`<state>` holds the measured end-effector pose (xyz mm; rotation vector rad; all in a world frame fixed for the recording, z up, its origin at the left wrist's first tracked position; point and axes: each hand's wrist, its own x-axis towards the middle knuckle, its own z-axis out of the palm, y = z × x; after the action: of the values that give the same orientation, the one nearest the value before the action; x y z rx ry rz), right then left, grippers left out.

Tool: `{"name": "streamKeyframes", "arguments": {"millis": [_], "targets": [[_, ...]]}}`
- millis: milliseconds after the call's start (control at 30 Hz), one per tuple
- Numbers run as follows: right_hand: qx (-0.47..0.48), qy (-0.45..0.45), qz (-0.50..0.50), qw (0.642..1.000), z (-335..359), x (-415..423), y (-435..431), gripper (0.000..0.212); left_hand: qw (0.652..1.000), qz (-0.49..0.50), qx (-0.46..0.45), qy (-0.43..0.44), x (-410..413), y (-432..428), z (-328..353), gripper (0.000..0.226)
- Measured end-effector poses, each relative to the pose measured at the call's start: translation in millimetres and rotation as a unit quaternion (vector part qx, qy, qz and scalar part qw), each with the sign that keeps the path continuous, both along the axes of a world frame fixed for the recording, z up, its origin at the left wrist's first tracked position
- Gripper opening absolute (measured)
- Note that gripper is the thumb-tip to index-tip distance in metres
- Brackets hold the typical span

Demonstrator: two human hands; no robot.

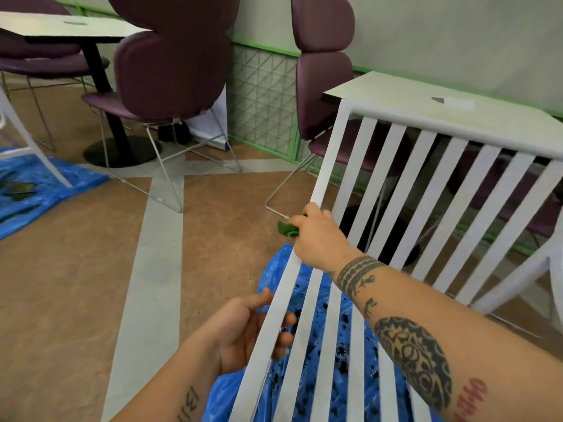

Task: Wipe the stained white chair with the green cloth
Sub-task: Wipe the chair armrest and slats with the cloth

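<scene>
The white slatted chair [393, 184] fills the right and lower middle of the head view, its seat and back made of flat white bars. My right hand [320, 236] grips the green cloth [288, 229] and holds it against the left side bar, where the seat meets the back. My left hand [243, 330] is lower down, fingers curled round the seat's left edge bar. Dark stain specks show between the seat slats on the blue sheet below.
A blue plastic sheet [304, 376] lies under the chair; another [36, 190] lies at the far left under a second white frame. Purple chairs [170, 71] and white-topped tables [426, 99] stand behind on the brown floor. A green mesh panel [265, 102] lines the wall.
</scene>
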<state>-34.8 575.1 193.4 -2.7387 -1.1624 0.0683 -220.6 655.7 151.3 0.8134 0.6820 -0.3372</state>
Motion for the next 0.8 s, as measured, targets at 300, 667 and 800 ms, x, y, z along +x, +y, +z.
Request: {"name": "streamKeyframes", "arguments": {"millis": [300,667,800], "targets": [[0.059,0.092,-0.008,0.994,-17,-87,-24,0.029,0.978,0.203,0.039,0.015,-13,11,-4,0.057],[0.105,0.132,-0.003,0.986,-16,-193,-54,0.044,0.958,0.176,0.222,-0.042,-63,-31,30,0.021],[0.114,0.142,0.019,0.983,-15,-220,-68,0.042,0.954,0.162,0.246,-0.057,-101,-32,21,0.028]]}}
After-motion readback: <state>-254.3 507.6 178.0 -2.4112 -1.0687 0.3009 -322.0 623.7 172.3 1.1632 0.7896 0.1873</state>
